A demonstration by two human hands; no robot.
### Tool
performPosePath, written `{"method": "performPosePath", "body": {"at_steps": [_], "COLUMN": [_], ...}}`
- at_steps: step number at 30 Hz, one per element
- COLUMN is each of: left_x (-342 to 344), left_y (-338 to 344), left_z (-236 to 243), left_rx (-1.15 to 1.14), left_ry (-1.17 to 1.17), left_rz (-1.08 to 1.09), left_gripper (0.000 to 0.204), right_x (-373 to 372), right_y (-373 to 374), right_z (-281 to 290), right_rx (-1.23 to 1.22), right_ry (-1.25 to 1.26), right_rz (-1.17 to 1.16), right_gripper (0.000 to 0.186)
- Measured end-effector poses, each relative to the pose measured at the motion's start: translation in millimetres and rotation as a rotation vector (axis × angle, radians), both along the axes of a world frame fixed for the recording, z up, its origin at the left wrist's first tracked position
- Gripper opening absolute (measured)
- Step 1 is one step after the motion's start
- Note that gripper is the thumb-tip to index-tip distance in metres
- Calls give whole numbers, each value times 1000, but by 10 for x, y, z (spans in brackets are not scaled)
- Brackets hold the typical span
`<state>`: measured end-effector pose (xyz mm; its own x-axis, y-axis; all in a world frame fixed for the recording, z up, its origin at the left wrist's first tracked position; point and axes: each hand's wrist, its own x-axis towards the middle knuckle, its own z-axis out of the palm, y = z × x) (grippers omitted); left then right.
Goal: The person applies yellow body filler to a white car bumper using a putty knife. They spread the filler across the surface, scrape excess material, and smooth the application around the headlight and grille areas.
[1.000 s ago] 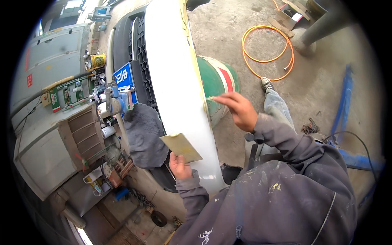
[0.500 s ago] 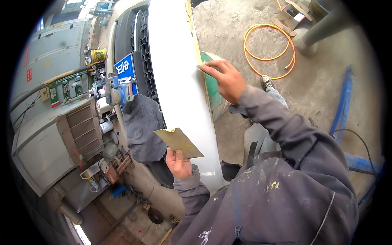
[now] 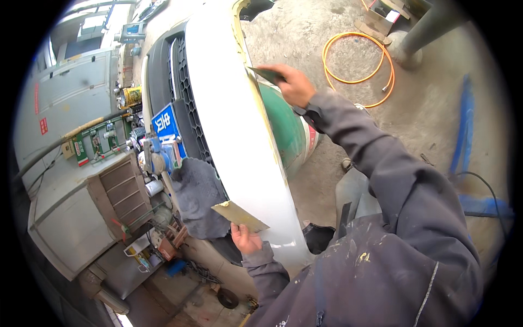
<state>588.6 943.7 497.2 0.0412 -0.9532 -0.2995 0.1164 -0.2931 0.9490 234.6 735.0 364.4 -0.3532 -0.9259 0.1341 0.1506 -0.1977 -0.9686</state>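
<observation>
A white car bumper (image 3: 226,92) lies lengthwise in front of me, with yellowish filler (image 3: 240,19) along its right edge. My left hand (image 3: 246,241) grips the lower edge of a flat rectangular putty board (image 3: 243,217) over the bumper's near part; a dab of yellow putty sits on its corner. Farther off, my right hand (image 3: 295,87) pinches a thin dark putty spreader (image 3: 266,74), whose tip meets the bumper's right edge or hovers just off it; I cannot tell which. A grey cloth (image 3: 195,188) drapes over the bumper's left side, beside the black grille (image 3: 188,87).
Under the bumper's right side stands a green drum (image 3: 280,117). A blue power tool (image 3: 159,157) rests by the blue number plate (image 3: 166,124). An orange hose (image 3: 326,62) is coiled on the floor, near a grey post (image 3: 436,35). Blue bars (image 3: 462,128) lie at right.
My right hand has moved away and left along the bumper edge, and the spreader now shows clearly. My left hand and board sit slightly lower in view. The view has shifted a little.
</observation>
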Motion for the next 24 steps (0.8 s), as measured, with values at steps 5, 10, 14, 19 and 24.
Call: {"method": "performPosePath", "body": {"at_steps": [5, 10, 14, 19, 24], "left_x": [134, 92, 56, -341, -1262], "left_y": [53, 58, 11, -66, -310], "left_z": [-103, -86, -45, 40, 203], "left_rx": [15, 57, 74, 33, 71], "left_ry": [43, 24, 43, -92, -224], "left_rz": [14, -4, -37, -108, -269], "left_gripper": [38, 39, 40, 39, 31], "right_x": [265, 576, 498, 141, -282], "right_y": [76, 1215, 1527, 1238, 1615], "right_z": [19, 156, 5, 138, 929], "right_rx": [-56, -36, 20, 90, 39], "right_ry": [58, -68, -108, -401, -561], "right_rz": [-82, 175, 317, 201, 477], "right_gripper": [52, 65, 59, 49, 44]}}
